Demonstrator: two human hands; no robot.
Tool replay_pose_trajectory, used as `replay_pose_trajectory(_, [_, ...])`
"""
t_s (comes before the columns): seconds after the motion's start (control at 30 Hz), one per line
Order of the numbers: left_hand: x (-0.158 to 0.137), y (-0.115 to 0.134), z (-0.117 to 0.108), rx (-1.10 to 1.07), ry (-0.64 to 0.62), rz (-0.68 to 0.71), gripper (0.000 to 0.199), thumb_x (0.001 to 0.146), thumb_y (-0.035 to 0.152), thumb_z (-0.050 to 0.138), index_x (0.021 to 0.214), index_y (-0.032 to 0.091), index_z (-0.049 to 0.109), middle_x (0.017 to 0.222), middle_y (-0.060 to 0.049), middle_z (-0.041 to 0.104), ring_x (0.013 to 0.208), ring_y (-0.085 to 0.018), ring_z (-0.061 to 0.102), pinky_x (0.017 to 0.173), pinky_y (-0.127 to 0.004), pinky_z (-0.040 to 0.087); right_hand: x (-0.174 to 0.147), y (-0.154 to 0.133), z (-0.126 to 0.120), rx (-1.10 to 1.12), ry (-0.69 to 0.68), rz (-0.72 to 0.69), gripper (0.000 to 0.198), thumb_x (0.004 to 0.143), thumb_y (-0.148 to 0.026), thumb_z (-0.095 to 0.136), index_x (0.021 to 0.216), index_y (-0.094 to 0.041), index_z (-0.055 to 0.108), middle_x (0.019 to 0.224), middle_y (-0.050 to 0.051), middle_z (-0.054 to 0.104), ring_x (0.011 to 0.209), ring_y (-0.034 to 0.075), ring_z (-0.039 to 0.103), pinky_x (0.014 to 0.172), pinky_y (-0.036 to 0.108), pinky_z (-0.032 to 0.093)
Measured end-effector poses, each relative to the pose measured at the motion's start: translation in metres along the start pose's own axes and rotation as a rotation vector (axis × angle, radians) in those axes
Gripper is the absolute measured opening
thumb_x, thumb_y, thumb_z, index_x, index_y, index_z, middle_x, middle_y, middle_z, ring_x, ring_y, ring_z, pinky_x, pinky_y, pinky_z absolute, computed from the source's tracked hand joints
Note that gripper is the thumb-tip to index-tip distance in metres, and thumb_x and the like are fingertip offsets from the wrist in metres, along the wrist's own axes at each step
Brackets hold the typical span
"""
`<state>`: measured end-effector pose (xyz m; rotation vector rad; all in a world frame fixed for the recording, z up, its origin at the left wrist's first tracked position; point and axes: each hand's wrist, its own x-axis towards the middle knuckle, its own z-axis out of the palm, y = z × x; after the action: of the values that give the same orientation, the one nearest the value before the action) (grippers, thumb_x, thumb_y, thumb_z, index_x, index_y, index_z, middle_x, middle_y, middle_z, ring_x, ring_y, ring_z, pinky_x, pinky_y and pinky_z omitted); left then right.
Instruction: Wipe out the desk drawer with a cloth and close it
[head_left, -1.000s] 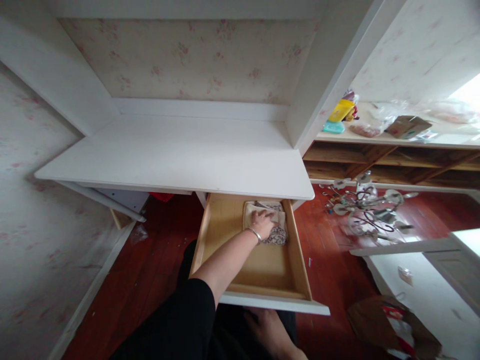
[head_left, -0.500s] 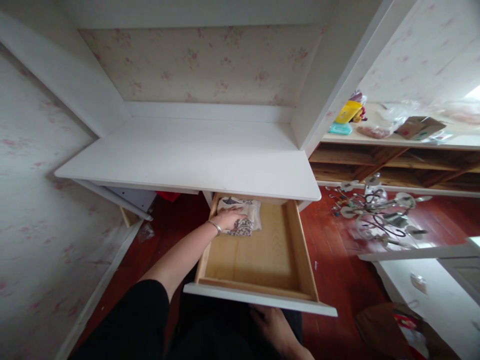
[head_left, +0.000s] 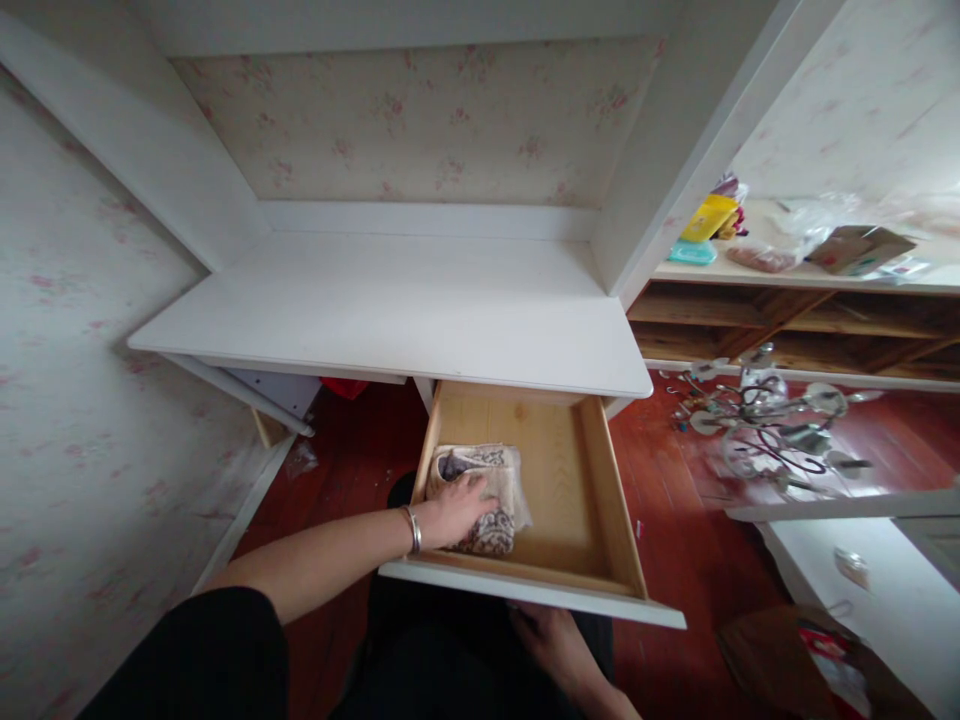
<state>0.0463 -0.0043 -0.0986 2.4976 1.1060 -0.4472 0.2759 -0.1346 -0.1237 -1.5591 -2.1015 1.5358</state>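
Cloth bundle [head_left: 504, 488], folded, cream with brown patterning, lies at the front left of the white-fronted, pale wooden drawer [head_left: 562, 470]. The bare left hand [head_left: 456, 508] rests over it, fingers extended, not clenched. The bundle looks light, soft and unbreakable, perhaps slippery along its translucent right edge [head_left: 523, 514]; pinching the folded layers together should suit. The bare right hand [head_left: 553, 642] is partly hidden below the drawer, its grip unclear.

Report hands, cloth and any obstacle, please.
Left hand on folded cloth, inside open drawer. Right hand below drawer front. Drawer's left wall close beside cloth.
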Motion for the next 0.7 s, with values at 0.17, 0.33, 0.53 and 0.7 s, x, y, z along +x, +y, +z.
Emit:
replay_pose_trajectory(0.17, [-0.003, 0.017, 0.0, 0.021, 0.058, -0.008, 0.062, 0.073, 0.025, 0.065, 0.131, 0.035, 0.045, 0.139, -0.006, 0.04, 0.123, -0.03, 0.039, 0.092, -0.045, 0.043, 0.0, -0.001, 0.001, -0.009, 0.004, 0.017, 0.037, 0.091, -0.035, 0.042, 0.113, -0.025, 0.07, 0.117, 0.005, 0.069, 0.115, 0.027, 0.058, 0.1, 0.038, 0.041])
replay_pose_trajectory(0.33, [0.035, 0.047, -0.007, 0.052, 0.167, 0.099, 0.054, 0.077, 0.032, 0.062, 0.129, 0.032, 0.048, 0.132, -0.007, 0.045, 0.115, -0.029, 0.043, 0.081, -0.039, 0.048, 0.0, -0.006, -0.002, -0.005, 0.009, -0.013, 0.037, 0.092, -0.036, 0.041, 0.112, -0.025, 0.071, 0.116, 0.005, 0.069, 0.114, 0.026, 0.059, 0.098, 0.036, 0.043])
replay_pose_trajectory(0.53, [0.096, 0.111, -0.018, 0.051, 0.164, 0.193, 0.034, 0.085, 0.027, 0.048, 0.116, 0.028, 0.061, 0.119, -0.01, 0.053, 0.106, -0.031, 0.048, 0.065, -0.039, 0.048, -0.003, -0.013, -0.006, 0.021, 0.03, -0.021, 0.036, 0.093, -0.033, 0.042, 0.114, -0.024, 0.069, 0.117, 0.005, 0.069, 0.116, 0.025, 0.058, 0.101, 0.035, 0.041])
replay_pose_trajectory(0.7, [0.112, 0.121, -0.021, 0.052, 0.153, 0.179, 0.031, 0.083, 0.024, 0.049, 0.109, 0.026, 0.065, 0.117, -0.011, 0.054, 0.104, -0.031, 0.048, 0.061, -0.037, 0.047, -0.005, -0.014, -0.006, 0.057, 0.057, -0.02, 0.035, 0.092, -0.03, 0.043, 0.115, -0.025, 0.069, 0.119, 0.004, 0.068, 0.116, 0.023, 0.059, 0.1, 0.033, 0.042])
